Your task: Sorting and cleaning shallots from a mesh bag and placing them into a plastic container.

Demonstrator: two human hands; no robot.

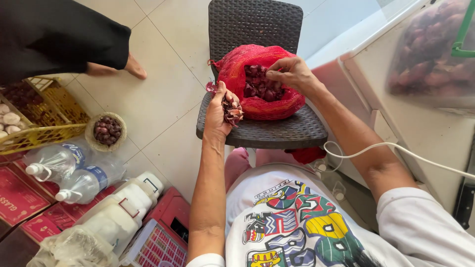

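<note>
Shallots [262, 86], small and dark red, fill a red mesh sack [277, 106]; both hands' fingers [277, 66] clutch some.

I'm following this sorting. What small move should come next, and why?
Probably the right hand lifts another few shallots from the red mesh bag: its fingers are already inside the bag's opening, while the left hand holds a handful beside it.

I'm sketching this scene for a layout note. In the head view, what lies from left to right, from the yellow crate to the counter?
Yellow basket → small bowl of shallots → left hand holding shallots → red mesh sack on the dark chair → right hand reaching into the sack → white counter.
</note>
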